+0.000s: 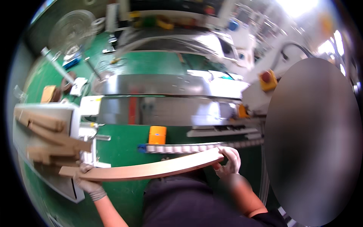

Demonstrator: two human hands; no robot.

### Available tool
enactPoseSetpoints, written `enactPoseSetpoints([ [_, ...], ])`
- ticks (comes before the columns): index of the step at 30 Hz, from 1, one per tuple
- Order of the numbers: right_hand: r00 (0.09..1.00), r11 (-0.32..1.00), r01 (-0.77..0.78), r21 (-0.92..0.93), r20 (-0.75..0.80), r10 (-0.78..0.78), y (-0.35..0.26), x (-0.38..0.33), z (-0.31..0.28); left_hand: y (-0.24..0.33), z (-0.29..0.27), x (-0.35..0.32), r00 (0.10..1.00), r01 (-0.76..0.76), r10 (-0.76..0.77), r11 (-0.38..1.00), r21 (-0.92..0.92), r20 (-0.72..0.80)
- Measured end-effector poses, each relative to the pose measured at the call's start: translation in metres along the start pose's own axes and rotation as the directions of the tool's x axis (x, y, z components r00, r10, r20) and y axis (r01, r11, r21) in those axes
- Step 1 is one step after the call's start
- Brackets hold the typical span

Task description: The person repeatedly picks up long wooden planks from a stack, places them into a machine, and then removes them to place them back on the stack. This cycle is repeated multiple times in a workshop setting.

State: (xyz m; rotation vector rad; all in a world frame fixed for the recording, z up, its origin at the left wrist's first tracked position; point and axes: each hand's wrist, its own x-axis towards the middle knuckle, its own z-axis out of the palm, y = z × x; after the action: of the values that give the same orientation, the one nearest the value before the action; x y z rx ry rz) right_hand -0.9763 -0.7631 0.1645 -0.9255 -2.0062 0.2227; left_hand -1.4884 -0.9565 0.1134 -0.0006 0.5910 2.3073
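A long, flat, light-brown board [151, 170] spans the space in front of my body. It looks curved through the lens, and whether it is wood or cardboard I cannot tell. Near its left end, my gloved left hand [90, 182] grips it from below. My gloved right hand [230, 162] is wrapped round the other end, fingers over the top edge. Beside the left hand, several brown long pieces [56, 143] lie in a loose pile on a grey-white table [76, 125].
Ahead stands a shiny metal machine bed [166, 109] with a narrow rail of pale rollers [189, 148] at its near side. An orange box [157, 135] adjoins the rail. A red button on a yellow box [267, 80] is at right. A blurred grey oval hides the far right.
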Motion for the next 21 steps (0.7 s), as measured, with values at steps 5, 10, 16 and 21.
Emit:
enactPoseSetpoints([
  [5, 0.970, 0.987, -0.094, 0.126, -0.213, 0.120, -0.023, -0.010, -0.038, -0.036, 0.049, 0.043, 0.914, 0.268, -0.220, 0.958, -0.101, 0.342],
  [10, 0.944, 0.971, -0.206, -0.122, -0.286, 0.164, -0.035, -0.007, -0.087, -0.087, 0.100, 0.071, 0.758, 0.452, -0.412, 0.891, 0.048, 0.506],
  [16, 0.917, 0.857, -0.378, -0.351, -0.016, 0.398, -0.015, -0.027, -0.121, -0.173, 0.133, 0.067, 0.752, 0.414, -0.475, 0.880, 0.233, 0.457],
  [21, 0.472, 0.636, -0.712, -0.298, 0.468, 0.747, -0.005, -0.114, -0.098, -0.289, 0.174, -0.020, 0.660, 0.643, -0.710, 0.703, 0.303, 0.245],
])
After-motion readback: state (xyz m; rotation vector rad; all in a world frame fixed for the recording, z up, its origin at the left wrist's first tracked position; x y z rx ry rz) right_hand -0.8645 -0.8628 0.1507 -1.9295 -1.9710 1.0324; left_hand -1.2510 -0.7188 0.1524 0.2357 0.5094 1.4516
